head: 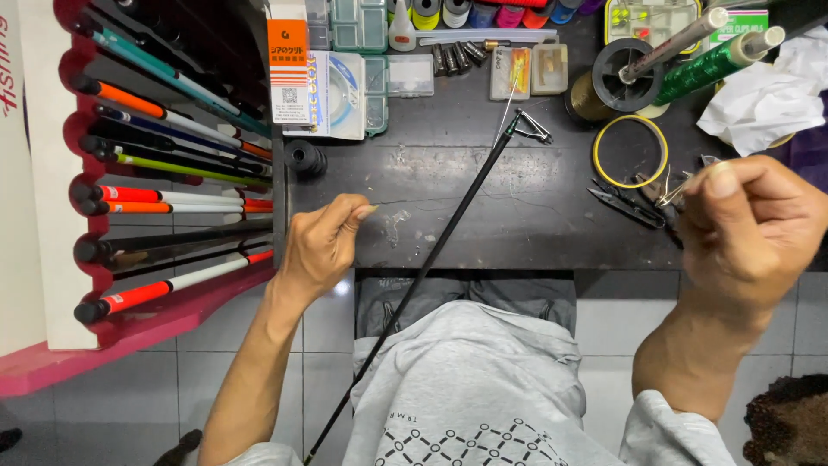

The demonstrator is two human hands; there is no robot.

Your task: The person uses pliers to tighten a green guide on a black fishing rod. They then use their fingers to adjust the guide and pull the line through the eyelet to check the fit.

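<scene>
Rod, thin, black and matte, runs slantwise from the person's lap up over the front edge of the dark worktop to near its middle, where a small wire guide sits at its tip. A pale, very fine thread rises from the guide toward the back edge; its far end is hard to make out.

Left hand hovers over the front left part of the worktop, fingers curled, thumb and forefinger pinched together; whatever they pinch is too fine to see. Right hand is closed in a loose fist at the right front edge, thumb pressed on top, gripping small metal pieces that stick out toward the left; their shape is unclear.

Just left of that hand lie dark snips and a yellow ring. A green spool of thread and crumpled white cloth lie in the back right corner. Left of the worktop, a red rack holds glossy rods with orange, white and black sections; its far side is cut off.
</scene>
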